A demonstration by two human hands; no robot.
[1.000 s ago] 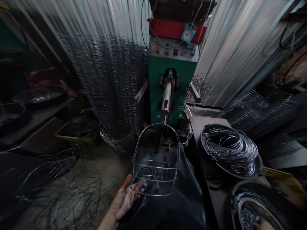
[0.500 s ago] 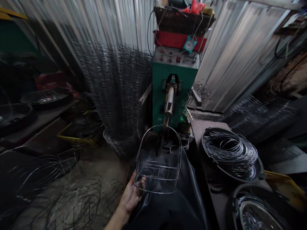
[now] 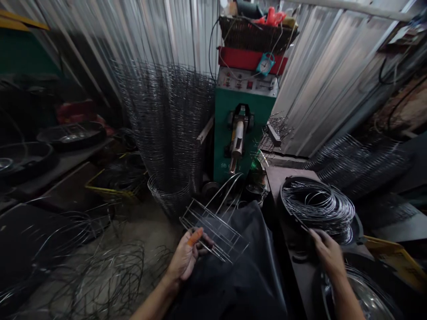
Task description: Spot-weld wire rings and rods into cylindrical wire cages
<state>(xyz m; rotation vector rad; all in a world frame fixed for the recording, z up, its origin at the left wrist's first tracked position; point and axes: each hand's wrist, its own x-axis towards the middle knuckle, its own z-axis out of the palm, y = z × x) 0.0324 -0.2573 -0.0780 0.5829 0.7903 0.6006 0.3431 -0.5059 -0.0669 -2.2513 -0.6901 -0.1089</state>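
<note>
My left hand (image 3: 187,255) is closed on a small wire basket (image 3: 218,226) at its near side, with an orange wrap on one finger. The basket is a grid of thin metal rods with a looped wire handle (image 3: 230,184), and it hangs tilted above a dark apron (image 3: 248,266) over my lap. Over at the right, my right hand (image 3: 328,253) has its fingers drawn together at the near rim of a black tub (image 3: 358,231) full of bent wires (image 3: 316,206). What those fingertips pinch, if anything, is too small to make out.
Ahead stands a green machine (image 3: 222,115) with a protruding metal arm (image 3: 237,142). Tall stacks of wire rings (image 3: 160,115) lean left of it. Another tub (image 3: 322,284) with metal parts is at the lower right. Loose wire frames (image 3: 110,271) cover the left floor.
My left hand has turned the wire basket from facing me to a slanted position, its handle now leaning away. My right hand has come into view at the tub of wires.
</note>
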